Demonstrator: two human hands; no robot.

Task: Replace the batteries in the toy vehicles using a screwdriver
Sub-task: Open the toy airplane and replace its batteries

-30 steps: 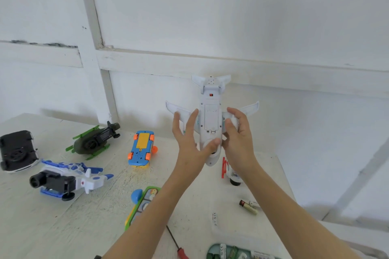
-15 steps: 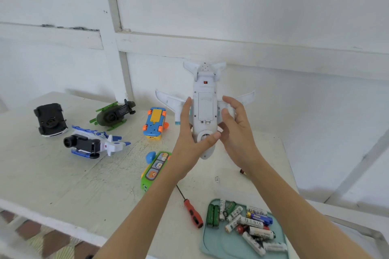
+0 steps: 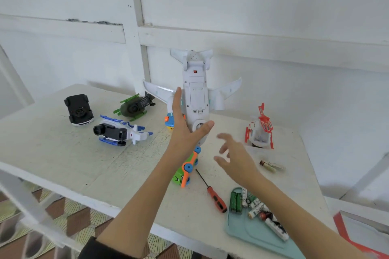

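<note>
1. The left hand (image 3: 185, 130) holds the white toy airplane (image 3: 195, 99) upright above the table, belly toward the camera, tail up; the thumb presses across the nose end and the straight fingers lie along the fuselage's left side.
2. The right hand (image 3: 233, 153) hovers just right of the plane's nose, apart from it, fingers spread and loosely bent, holding nothing.
3. The red-handled screwdriver (image 3: 212, 191) lies on the white table (image 3: 63, 153), between a green and orange toy vehicle (image 3: 186, 168) and a teal tray (image 3: 252, 235) of batteries (image 3: 259, 208).
4. Two loose batteries (image 3: 272, 166) lie near a red and white toy helicopter (image 3: 260, 130).
5. To the left sit a black toy car (image 3: 78, 109), a green toy helicopter (image 3: 134, 106) and a blue and white toy aircraft (image 3: 120, 131), all upside down.
</note>
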